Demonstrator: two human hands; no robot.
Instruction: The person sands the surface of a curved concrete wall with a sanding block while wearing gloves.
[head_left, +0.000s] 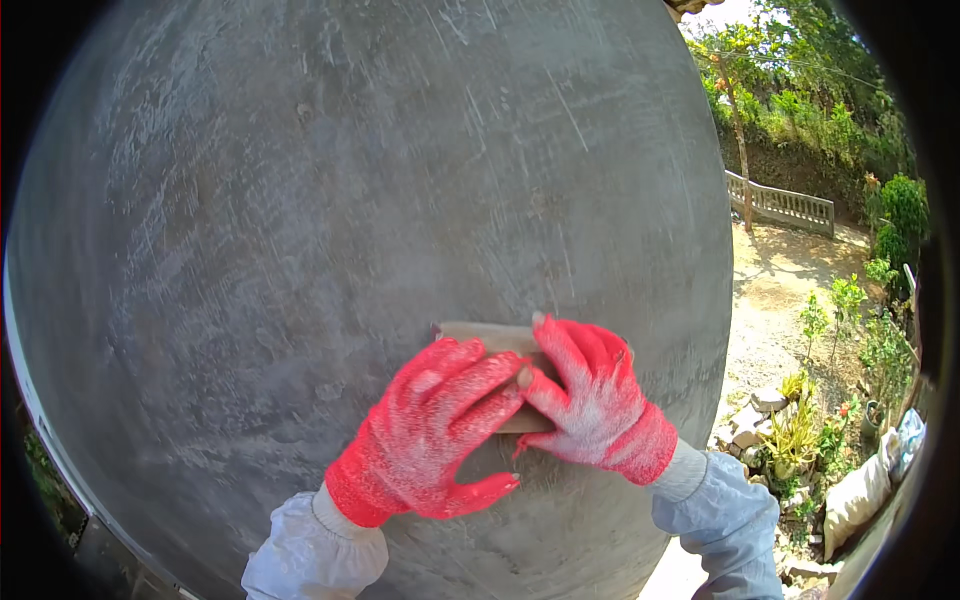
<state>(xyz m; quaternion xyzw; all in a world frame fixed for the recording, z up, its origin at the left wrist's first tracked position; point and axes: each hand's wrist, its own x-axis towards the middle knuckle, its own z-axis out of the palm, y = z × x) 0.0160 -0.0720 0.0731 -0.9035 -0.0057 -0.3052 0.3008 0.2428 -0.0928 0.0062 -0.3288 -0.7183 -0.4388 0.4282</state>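
Observation:
A flat beige piece (491, 335), which looks like a sanding sheet or block, lies against a grey cement-plastered wall (390, 172). My left hand (442, 427), in a dusty red work glove, rests over its left part with the thumb apart below. On its right part is my right hand (592, 397), gloved alike, with worn fingertips showing bare skin. Both hands hold the piece flat to the wall, and their fingers nearly meet over its middle. Much of the piece is hidden under the gloves. Pale scratches and white dust mark the plaster.
The wall ends in an edge at the right. Beyond it are a dirt yard (772, 300), a balustrade (784, 202), trees and plants. Stones (750, 427) and a filled white sack (859, 495) lie at lower right. A pale strip (45, 427) borders the wall's left side.

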